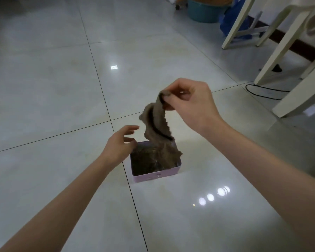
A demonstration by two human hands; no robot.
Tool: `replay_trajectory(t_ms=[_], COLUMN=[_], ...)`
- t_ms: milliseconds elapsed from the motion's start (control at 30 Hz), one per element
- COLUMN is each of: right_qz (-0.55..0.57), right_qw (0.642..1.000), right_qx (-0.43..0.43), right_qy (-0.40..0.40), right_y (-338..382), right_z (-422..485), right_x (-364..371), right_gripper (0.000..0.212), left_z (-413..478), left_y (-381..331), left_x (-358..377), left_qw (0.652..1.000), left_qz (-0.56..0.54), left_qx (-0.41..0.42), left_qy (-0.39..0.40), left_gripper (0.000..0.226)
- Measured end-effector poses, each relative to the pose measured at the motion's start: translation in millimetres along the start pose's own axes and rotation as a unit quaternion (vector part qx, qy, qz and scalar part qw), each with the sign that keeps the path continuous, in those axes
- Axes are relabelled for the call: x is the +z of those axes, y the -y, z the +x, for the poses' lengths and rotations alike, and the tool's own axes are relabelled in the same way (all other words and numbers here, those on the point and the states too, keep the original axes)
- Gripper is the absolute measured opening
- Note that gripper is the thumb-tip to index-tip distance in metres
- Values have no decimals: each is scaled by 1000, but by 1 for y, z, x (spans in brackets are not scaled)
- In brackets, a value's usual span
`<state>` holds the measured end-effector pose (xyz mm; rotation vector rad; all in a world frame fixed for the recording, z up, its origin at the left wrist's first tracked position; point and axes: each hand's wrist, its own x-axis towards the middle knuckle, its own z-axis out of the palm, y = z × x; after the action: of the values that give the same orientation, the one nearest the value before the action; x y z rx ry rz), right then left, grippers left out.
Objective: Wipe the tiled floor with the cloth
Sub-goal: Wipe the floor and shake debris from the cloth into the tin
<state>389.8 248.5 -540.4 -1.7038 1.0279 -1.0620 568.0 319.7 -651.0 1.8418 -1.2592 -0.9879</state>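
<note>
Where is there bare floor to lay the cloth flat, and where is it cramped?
Bare tiles lie left of the pink tin and the left hand, and near the camera between both forearms. Crowded: far right, with white furniture legs, a black cable and a teal basin. The right hand pinches the cloth above the tin.

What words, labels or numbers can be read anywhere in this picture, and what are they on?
No text can be read anywhere in this view.
On the small pink square tin box: a tiny mark on its front wall, too small to tell whether it is writing.
On the brown ragged cloth: plain, no print.
On the teal plastic tub far off: no label shows.
</note>
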Motion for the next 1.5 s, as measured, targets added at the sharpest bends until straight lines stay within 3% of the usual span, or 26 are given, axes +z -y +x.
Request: replay_trajectory(t_ms=[133,200,333,433,600,667,733,833,967,1067,1167,1500], right_qz=[-16,-10,-13,-2,-57,-82,-78,-82,-54,-59,-58,-14], right_qw=[1000,1000,999,999,996,995,993,992,992,992,992,990], right_qx=[-14,-1,38,33,35,57,69,84,84,87,88,109], right_qy=[-8,-18,29,-8,-55,-27,-50,-50,-82,-71,-70,-88], right_y=[10,11,15,17,10,4,-1,-3,-3,0,2,9], right_z=[4,3,1,2,-2,-7,-9,-12,-14,-15,-14,-16], right_x=[-6,-5,-5,-14,-30,-29,-28,-26,-26,-27,-26,-28], right_gripper=[26,24,23,23,21,23,24,20,20,20,18,16], left_z=[-12,-15,-7,-3,1,3,5,6,1,-1,0,-1], left_y=[-23,-36,-48,-54,-59,-64,-68,-73,-71,-69,-70,-75], left_x=[5,10,19,11,-18,-24,-27,-34,-37,-36,-37,-35], left_qw=[986,979,990,992,966,951,939,942,929,919,923,907], left_qz=[11,21,67,90,180,240,293,275,305,350,326,342], left_qx=[61,70,96,89,165,180,167,154,167,150,152,176], left_qy=[156,189,78,-19,-87,-76,-66,-115,-129,-97,-140,-171], left_gripper=[61,59,16,23,18,19,21,19,19,23,26,22])
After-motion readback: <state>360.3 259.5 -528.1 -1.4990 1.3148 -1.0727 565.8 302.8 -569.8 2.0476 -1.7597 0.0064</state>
